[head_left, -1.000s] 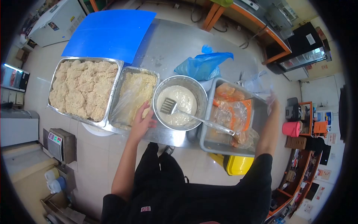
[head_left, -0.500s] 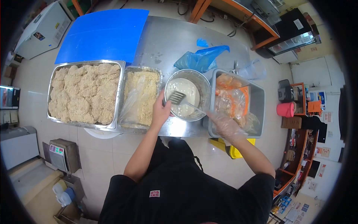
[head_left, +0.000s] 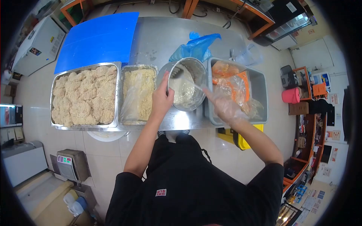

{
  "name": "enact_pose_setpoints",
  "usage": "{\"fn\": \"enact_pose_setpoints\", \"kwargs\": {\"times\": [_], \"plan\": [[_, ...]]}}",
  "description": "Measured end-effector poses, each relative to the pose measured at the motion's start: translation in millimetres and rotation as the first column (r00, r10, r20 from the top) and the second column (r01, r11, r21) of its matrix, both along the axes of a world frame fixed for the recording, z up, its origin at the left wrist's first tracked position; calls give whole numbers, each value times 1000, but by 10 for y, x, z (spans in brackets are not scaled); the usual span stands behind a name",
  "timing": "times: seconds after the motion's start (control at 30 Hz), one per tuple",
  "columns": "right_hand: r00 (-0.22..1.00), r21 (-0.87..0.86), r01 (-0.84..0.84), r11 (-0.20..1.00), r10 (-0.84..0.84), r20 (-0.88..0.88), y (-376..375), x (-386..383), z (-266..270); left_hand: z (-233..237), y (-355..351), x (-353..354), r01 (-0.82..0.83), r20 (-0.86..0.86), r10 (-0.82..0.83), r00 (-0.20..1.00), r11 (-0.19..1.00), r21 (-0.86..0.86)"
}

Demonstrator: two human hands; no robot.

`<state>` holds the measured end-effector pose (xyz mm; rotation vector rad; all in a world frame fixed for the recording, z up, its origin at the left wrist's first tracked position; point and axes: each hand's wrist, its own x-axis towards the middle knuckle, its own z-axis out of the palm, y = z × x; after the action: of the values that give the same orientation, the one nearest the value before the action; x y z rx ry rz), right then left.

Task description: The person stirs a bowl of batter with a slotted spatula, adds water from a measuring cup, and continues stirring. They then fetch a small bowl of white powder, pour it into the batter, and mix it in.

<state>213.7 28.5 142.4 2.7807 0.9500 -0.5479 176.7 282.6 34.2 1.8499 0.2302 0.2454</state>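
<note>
My bare left hand grips the left rim of a steel pot, which is tilted. Pale, wet batter lies inside it. My right hand, in a clear plastic glove, is closed around the handle of a slotted turner. The turner's head is inside the pot, against the far left wall and partly in shadow. Left of the pot stands a tray of crumb coating with a clear plastic bag lying over it. On its right, a grey tub holds plastic bags with orange contents.
A large metal tray of breaded pieces stands at the far left. Behind it lies a blue board. A blue plastic bag and a clear jug sit at the table's back. A yellow bin is below the front edge.
The pot has gone from nearly upright to tilted in my left hand. The turner has moved from over the middle of the batter to the far left wall.
</note>
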Motion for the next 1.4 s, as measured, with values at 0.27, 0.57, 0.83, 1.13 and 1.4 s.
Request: {"fn": "enact_pose_setpoints", "kwargs": {"times": [0.27, 0.57, 0.83, 1.13, 1.4], "plan": [[999, -84, -11, 996, 7, -52, -297, -260, 86, -40, 13, 28, -52, -33, 55, 998, 997, 64], [999, -186, 36, 982, -29, 39, -88, 204, 501, -83, -75, -7, -88, 40, 84, 996, 991, 100], [991, -274, -90, 957, 58, -124, 181, 82, 588, -70, -140, -36, -134, 86, 125, 988, 984, 118], [849, 138, 232, 963, -132, -511, -98, 324, -49, -207, -73, -141, -160, 23, 162, 987, 984, -76], [820, 210, 370, 905, -212, -531, -81, 343, -351, -208, -133, -191, -151, -7, 152, 988, 974, -166]]}}
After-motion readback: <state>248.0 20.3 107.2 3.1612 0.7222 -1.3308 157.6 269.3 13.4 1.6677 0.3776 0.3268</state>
